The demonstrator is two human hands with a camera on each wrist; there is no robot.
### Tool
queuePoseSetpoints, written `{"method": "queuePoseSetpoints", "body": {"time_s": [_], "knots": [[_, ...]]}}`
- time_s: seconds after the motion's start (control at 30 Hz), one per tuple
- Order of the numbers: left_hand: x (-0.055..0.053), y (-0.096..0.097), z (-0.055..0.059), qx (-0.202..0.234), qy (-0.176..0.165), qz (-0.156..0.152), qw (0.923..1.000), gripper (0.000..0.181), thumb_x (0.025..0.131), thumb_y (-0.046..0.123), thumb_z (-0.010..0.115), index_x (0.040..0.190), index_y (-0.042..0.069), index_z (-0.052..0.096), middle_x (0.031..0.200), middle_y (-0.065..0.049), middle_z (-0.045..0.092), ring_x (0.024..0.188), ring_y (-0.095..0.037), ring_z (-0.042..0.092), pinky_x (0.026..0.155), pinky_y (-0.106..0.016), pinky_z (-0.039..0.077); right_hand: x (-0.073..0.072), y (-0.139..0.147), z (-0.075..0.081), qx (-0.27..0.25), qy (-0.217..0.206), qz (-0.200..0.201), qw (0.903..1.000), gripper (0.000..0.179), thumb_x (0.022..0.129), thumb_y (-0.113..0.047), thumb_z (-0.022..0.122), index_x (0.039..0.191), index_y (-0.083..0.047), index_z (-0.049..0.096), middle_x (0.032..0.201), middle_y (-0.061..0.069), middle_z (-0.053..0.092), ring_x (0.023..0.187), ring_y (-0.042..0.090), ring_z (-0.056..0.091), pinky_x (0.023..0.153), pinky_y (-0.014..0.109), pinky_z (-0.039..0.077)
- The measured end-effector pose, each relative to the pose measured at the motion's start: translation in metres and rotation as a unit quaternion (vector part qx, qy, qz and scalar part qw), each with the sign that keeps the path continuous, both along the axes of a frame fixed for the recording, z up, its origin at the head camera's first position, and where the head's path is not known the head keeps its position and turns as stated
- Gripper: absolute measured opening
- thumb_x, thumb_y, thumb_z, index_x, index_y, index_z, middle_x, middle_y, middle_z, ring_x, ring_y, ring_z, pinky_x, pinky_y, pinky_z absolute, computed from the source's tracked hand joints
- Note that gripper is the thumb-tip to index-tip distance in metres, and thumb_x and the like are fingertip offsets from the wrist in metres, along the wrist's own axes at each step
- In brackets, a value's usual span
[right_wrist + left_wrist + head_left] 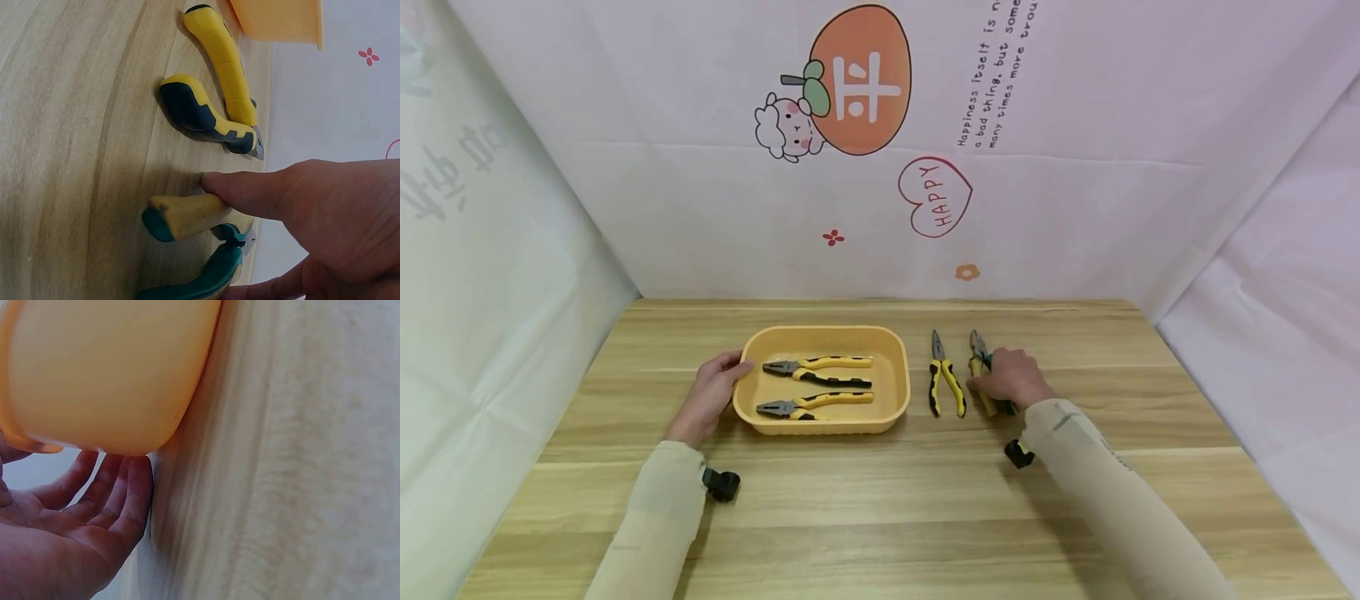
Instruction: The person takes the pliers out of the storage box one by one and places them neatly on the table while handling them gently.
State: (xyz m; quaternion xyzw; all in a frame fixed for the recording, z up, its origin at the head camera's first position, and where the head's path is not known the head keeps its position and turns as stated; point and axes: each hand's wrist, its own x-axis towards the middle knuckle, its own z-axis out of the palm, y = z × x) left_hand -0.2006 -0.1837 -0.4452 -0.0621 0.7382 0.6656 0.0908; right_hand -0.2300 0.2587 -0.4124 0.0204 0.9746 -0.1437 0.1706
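My left hand (706, 398) holds the left end of a yellow plastic basin (905, 375), thumb over the rim and fingers against the outer wall (112, 375). Two pairs of combination pliers (835, 362) with yellow and black handles lie in it, jaws to the left. Over on the right, my right hand (1013, 379) grips pliers with worn yellow and green handles (190, 215) on the table, thumb along one handle and fingers by the other. Between basin and right hand lie long-nose pliers (937, 371), yellow and black handles spread.
The wood-grain table (850, 517) ends at a white printed cloth (700, 208) hung behind it and along both sides. Long sleeves cover the forearms, and a small black device (721, 485) is worn at each wrist.
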Motion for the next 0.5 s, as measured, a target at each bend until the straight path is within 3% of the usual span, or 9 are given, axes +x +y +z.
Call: {"method": "queuePoseSetpoints", "body": {"time_s": [0.5], "knots": [[-0.0003, -0.0002, -0.0012, -0.004, 0.001, 0.002, 1.0, 0.055, 0.11, 0.023, 0.047, 0.153, -0.007, 0.034, 0.15, -0.026, 0.042, 0.132, -0.034, 0.048, 0.091, -0.022, 0.052, 0.0004, -0.0007, -0.0029, 0.027, 0.001, 0.003, 0.9996, 0.043, 0.095, -0.042, 0.068, 0.08, -0.003, 0.059, 0.063, 0.005, 0.048, 0.055, 0.018, 0.048, 0.047, 0.028, 0.039]]}}
